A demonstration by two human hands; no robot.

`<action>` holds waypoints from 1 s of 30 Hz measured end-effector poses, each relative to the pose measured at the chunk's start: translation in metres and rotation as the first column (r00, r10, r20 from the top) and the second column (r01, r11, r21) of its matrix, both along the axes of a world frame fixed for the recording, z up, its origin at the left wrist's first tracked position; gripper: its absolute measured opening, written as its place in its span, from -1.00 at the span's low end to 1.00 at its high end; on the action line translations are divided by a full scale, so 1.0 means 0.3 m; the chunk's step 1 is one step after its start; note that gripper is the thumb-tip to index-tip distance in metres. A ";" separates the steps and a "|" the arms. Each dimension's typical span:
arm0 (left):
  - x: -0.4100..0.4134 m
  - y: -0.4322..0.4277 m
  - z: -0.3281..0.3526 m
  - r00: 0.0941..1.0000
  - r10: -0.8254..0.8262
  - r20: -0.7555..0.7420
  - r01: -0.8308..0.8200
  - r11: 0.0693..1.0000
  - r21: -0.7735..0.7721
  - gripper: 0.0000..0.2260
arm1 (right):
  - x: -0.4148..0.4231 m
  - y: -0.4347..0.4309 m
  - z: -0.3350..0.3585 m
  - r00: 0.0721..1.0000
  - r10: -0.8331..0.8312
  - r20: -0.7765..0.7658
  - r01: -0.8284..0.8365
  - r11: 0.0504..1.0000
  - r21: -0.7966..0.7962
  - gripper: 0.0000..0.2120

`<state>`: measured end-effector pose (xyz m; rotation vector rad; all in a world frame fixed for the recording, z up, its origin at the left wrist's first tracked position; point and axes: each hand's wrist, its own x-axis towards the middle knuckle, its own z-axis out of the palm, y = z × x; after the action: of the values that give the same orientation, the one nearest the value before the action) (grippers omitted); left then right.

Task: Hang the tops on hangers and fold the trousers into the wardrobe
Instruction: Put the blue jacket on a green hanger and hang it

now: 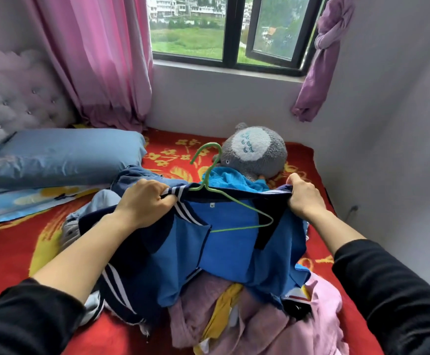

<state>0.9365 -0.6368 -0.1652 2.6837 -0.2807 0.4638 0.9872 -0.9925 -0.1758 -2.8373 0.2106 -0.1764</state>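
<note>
Head view, over bed.

- Left hand [144,198]: grip closed on the striped collar edge of the blue top [229,242], fingers curled round the cloth.
- Right hand [305,198]: grip closed on the top's other shoulder, cloth bunched under the fingers.
- The top is held up and stretched between both hands, above the bed [9,254]; its lower part drapes onto the pile of clothes [247,316].
- A green hanger [234,202] sits in the neck opening, hook tilted up and away. Its right arm shows inside the top. Its left arm is hidden under the collar, probably inside the shoulder.
- Jeans [129,176] lie just beyond the left hand.
- A grey soft toy [255,152] lies at the far side and a blue pillow [62,155] at the left.
</note>
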 end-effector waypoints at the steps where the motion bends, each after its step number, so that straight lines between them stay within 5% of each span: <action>1: -0.001 -0.006 -0.006 1.000 -0.016 -0.020 0.016 1.000 -0.021 -0.60 | -0.007 0.004 0.008 1.000 -0.018 -0.004 0.018 0.997 0.069 -0.69; 4: -0.007 -0.036 -0.027 1.000 -0.001 -0.030 -0.001 0.996 -0.084 -0.62 | -0.027 0.045 0.031 0.999 -0.044 -0.023 0.047 0.992 0.114 -0.75; 10: -0.007 -0.091 -0.050 0.991 0.119 -0.066 -0.126 0.985 -0.119 -0.61 | -0.083 0.101 0.076 0.996 -0.083 -0.046 0.080 0.996 -0.047 -0.83; 12: -0.011 -0.107 -0.059 0.992 0.072 -0.107 -0.091 0.979 -0.184 -0.59 | -0.111 0.121 0.077 0.996 -0.005 -0.090 0.023 0.980 0.197 -0.80; 15: -0.020 -0.117 -0.058 0.987 0.009 -0.160 -0.056 0.955 -0.292 -0.59 | -0.175 0.191 0.096 0.915 0.341 -0.217 -0.102 0.714 0.693 -0.69; 17: -0.033 -0.103 -0.038 0.985 -0.024 -0.172 -0.044 0.925 -0.379 -0.62 | -0.204 0.221 0.119 0.928 0.367 -0.061 -0.175 0.577 0.798 -0.75; 19: -0.052 -0.082 -0.003 0.987 -0.059 -0.149 -0.021 0.874 -0.485 -0.66 | -0.197 0.220 0.141 0.948 0.265 0.176 -0.315 0.706 0.634 -0.69; 20: -0.065 -0.068 0.021 0.989 -0.078 -0.125 -0.004 0.836 -0.548 -0.68 | -0.190 0.224 0.146 0.935 0.289 0.206 -0.353 0.820 0.450 -0.62; 22: -0.091 -0.045 0.082 0.991 -0.108 -0.078 0.034 0.773 -0.634 -0.68 | -0.180 0.242 0.142 0.911 0.364 0.192 -0.394 0.906 0.153 -0.59; 24: -0.125 -0.029 0.161 0.994 -0.109 -0.017 0.073 0.766 -0.639 -0.68 | -0.170 0.280 0.174 0.872 0.340 0.351 -0.409 0.902 0.142 -0.84; 30: -0.259 0.046 0.434 0.984 0.085 0.157 0.020 0.821 -0.570 -0.89 | -0.162 0.383 0.459 0.709 0.329 0.624 -0.565 0.795 0.223 -0.76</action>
<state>0.8588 -0.6228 -0.0350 2.0620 -0.1159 0.6764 0.9387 -0.8777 -0.0380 -2.2064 -0.5337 -0.7457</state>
